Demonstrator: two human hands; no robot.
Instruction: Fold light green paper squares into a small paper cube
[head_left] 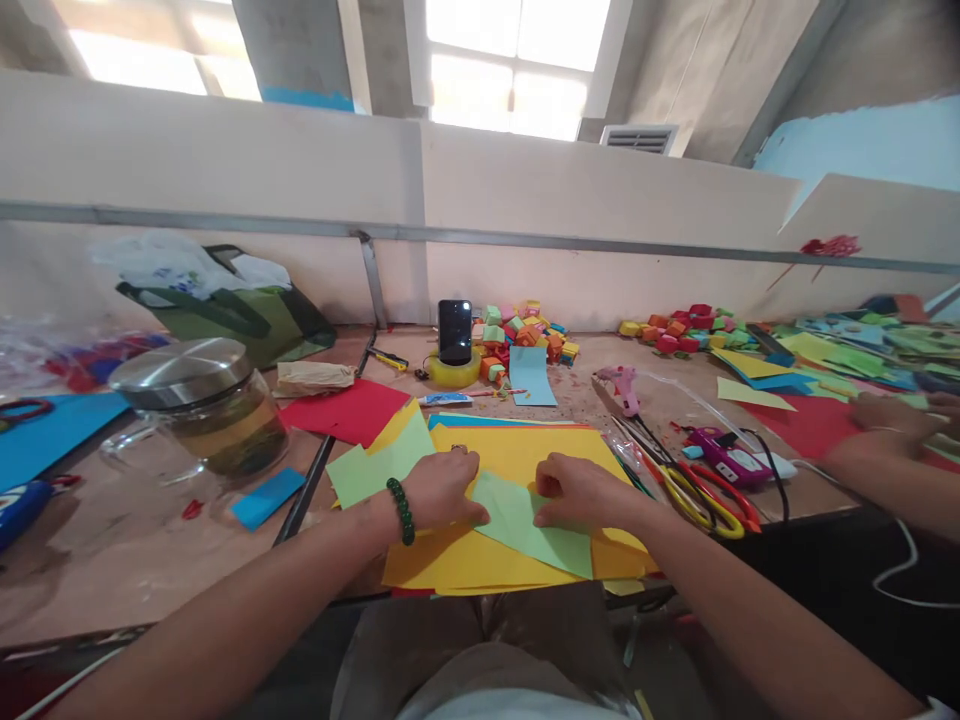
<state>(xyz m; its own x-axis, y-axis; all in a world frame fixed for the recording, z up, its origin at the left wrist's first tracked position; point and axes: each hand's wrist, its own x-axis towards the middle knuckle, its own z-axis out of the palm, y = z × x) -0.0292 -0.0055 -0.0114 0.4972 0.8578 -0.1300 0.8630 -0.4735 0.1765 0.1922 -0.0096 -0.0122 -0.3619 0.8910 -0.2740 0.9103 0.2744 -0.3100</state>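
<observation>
partly between left grip (442, 490), right grip (583, 494): green paper (517, 517)

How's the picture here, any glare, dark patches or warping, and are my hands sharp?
Head view: the middle window is mostly blown out; head view: the metal lid on the glass mug shines, and the mug leans, likely wide-angle stretch; head view: the space below the table looks dark; head view: your left hand, right hand and the green sheet between them look fairly sharp.

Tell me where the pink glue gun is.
In the head view, the glue gun is right of centre, beyond the right hand and to the right of the light-blue sheet.
</observation>
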